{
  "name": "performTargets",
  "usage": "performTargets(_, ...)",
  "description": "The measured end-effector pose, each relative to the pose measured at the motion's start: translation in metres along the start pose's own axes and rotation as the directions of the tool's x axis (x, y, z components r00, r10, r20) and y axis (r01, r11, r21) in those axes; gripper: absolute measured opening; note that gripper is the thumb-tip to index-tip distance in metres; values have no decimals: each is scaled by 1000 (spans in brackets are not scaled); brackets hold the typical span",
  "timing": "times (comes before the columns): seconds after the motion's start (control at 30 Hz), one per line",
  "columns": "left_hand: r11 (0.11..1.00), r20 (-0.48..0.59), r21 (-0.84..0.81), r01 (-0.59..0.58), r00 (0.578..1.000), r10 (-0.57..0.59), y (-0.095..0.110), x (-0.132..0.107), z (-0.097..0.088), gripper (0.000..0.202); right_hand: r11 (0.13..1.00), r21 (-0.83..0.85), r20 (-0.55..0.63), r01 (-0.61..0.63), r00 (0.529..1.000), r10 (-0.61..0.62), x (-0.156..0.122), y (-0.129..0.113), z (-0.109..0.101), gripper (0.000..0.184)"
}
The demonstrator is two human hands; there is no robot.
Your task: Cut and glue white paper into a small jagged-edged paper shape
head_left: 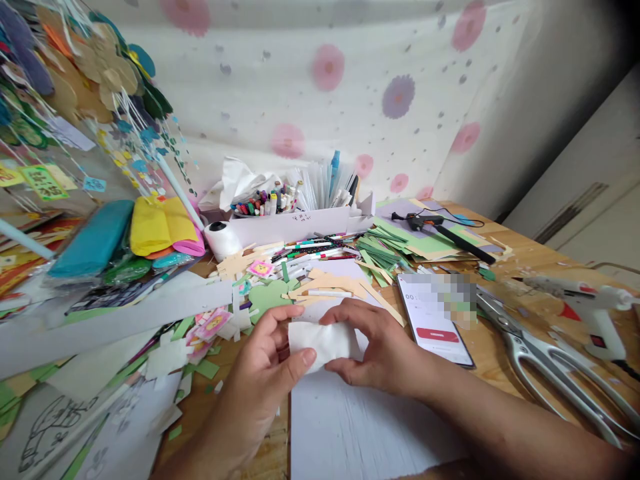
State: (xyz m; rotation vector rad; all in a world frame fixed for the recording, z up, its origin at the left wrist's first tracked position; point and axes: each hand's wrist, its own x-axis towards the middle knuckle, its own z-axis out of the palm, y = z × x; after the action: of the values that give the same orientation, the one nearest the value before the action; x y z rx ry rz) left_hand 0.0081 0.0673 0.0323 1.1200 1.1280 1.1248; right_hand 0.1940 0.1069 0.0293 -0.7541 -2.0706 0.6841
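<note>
A small piece of white paper [324,341], slightly curved, is held up between my two hands over the desk. My left hand [274,363] pinches its left end, thumb lying across the front and fingers behind. On the right end, my right hand [383,343] grips it between thumb and fingers, top and bottom. Part of the paper is hidden by my fingers. Below my hands lies a pale lavender sheet [365,427]. Just beyond them are strips of peach paper [340,288] and a green paper cutout [270,297].
To the right are a phone [435,337], large metal scissors [545,363] and a white glue gun [590,303]. A dark glue gun [425,220] rests farther back. A box of markers [290,223] and a thread spool [221,240] stand behind. Paper scraps cover the left side.
</note>
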Motion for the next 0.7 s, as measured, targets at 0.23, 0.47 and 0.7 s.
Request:
performTargets(0.23, 293, 319, 745, -600, 705, 634, 2, 0, -9, 51, 998, 60, -50, 19, 999, -16, 0, 1, 0, 38)
performTargets(0.47, 343, 311, 715, -609, 717, 623, 8, 2, -9, 36, 971, 236, -11, -37, 999, 41, -2, 0, 3, 42)
performTargets(0.7, 417, 275, 663, -622, 720, 637, 5, 1, -13, 39, 908, 415, 23, -53, 999, 48, -4, 1, 4, 39)
